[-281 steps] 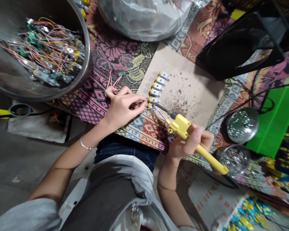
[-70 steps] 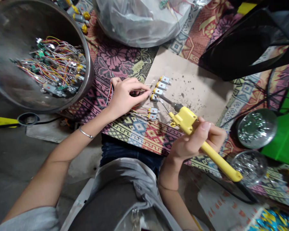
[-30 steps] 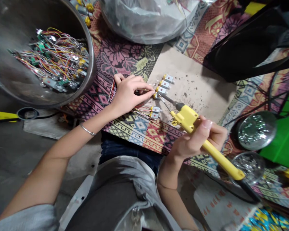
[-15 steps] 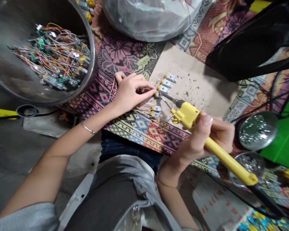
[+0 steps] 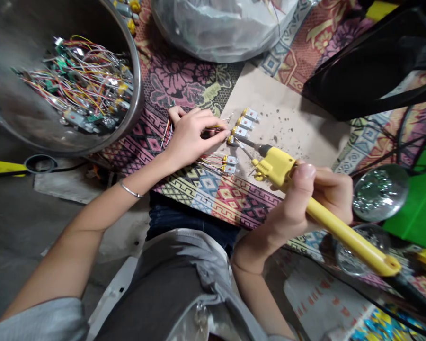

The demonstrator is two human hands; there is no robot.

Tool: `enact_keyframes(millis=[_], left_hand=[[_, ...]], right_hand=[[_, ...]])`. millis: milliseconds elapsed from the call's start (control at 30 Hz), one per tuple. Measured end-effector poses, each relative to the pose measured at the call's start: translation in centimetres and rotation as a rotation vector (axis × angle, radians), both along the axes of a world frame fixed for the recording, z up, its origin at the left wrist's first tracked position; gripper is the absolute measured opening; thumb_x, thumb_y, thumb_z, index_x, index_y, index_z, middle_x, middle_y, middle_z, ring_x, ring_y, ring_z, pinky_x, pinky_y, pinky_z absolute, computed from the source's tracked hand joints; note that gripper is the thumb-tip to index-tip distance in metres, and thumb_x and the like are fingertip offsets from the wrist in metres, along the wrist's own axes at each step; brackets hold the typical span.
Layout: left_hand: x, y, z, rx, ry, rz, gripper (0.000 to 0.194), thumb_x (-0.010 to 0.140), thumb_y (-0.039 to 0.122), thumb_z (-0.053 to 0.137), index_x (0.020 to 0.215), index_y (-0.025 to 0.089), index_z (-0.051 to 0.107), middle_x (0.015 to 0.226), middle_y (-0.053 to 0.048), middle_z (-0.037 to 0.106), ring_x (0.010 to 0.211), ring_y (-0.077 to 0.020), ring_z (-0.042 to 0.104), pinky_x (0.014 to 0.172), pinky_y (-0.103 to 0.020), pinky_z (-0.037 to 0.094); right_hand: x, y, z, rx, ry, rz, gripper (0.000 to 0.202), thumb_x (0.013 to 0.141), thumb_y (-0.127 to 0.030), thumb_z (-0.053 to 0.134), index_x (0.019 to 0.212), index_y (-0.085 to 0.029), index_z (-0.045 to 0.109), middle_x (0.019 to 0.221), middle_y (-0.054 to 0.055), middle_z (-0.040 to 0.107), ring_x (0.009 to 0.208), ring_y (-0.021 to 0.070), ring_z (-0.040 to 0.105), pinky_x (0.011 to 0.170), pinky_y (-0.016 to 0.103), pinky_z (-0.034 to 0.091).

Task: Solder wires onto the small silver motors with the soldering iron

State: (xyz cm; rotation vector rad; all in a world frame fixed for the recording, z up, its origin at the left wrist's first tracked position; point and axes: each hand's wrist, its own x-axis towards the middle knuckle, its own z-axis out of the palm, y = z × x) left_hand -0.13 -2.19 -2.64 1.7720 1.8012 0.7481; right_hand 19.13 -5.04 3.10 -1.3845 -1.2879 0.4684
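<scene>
My right hand [image 5: 314,194] is wrapped round a yellow soldering iron [image 5: 275,166] with a gun-like feeder head. Its tip reaches the yellow end of the nearest small grey motor [image 5: 231,139] in a short row. Thumb and fingers of my left hand [image 5: 195,132] pinch thin wires [image 5: 216,128] beside that end; whether wire and motor touch is too small to tell. Beyond it, more small motors [image 5: 245,123] stand in line on a brown board [image 5: 280,109]. Closer to me lie two motors with wires attached [image 5: 230,164].
At left, a large metal bowl [image 5: 137,94] holds many wired motors. A plastic-covered bundle [image 5: 220,33] lies at the back. A black fan-like device [image 5: 369,71] stands at right, near two small dishes [image 5: 381,192] of small parts and a green box [image 5: 419,203]. The iron's cord trails off right.
The rear of the soldering iron has swung to the right with my right hand, while its tip stays at the same motor. My left hand has hardly moved.
</scene>
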Motion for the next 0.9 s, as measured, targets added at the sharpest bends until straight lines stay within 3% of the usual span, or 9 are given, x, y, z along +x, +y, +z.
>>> enact_keyframes(millis=[200,433,700,900], left_hand=[[-0.1,0.0,-0.1,-0.026,0.004,0.0,0.019,0.104,0.038,0.066,0.096,0.028,0.08,0.093,-0.001,0.072,0.102,-0.0261,0.064,0.107,-0.049,0.032],[0.1,0.0,-0.1,0.007,-0.04,0.014,0.017,0.102,0.037,0.068,0.092,0.03,0.08,0.09,0.0,0.073,0.101,-0.0262,0.064,0.107,-0.05,0.033],[0.0,0.0,0.1,-0.011,-0.029,0.015,0.016,0.103,0.037,0.068,0.094,0.03,0.08,0.094,-0.001,0.073,0.101,-0.0271,0.065,0.108,-0.053,0.029],[-0.4,-0.5,-0.3,0.083,0.033,0.01,0.021,0.107,0.047,0.066,0.104,0.033,0.082,0.123,0.0,0.071,0.125,-0.0309,0.052,0.112,-0.06,0.024]], right_hand=[[0.0,0.1,0.1,0.024,-0.019,0.008,0.022,0.094,-0.025,0.068,0.075,-0.021,0.056,0.067,-0.006,0.054,0.063,0.0087,0.05,0.06,0.027,0.04],[0.4,1.0,-3.9,0.494,0.056,-0.217,0.014,0.09,-0.031,0.068,0.081,-0.022,0.062,0.067,-0.006,0.055,0.064,0.0096,0.054,0.061,0.029,0.039],[0.6,0.9,-4.3,0.395,0.084,-0.232,0.02,0.09,-0.035,0.068,0.077,-0.023,0.059,0.067,-0.005,0.049,0.063,0.0113,0.052,0.063,0.032,0.04],[1.5,1.2,-5.1,0.466,0.108,-0.198,0.022,0.091,-0.034,0.066,0.078,-0.02,0.055,0.069,-0.006,0.047,0.065,0.0075,0.051,0.064,0.028,0.038]])
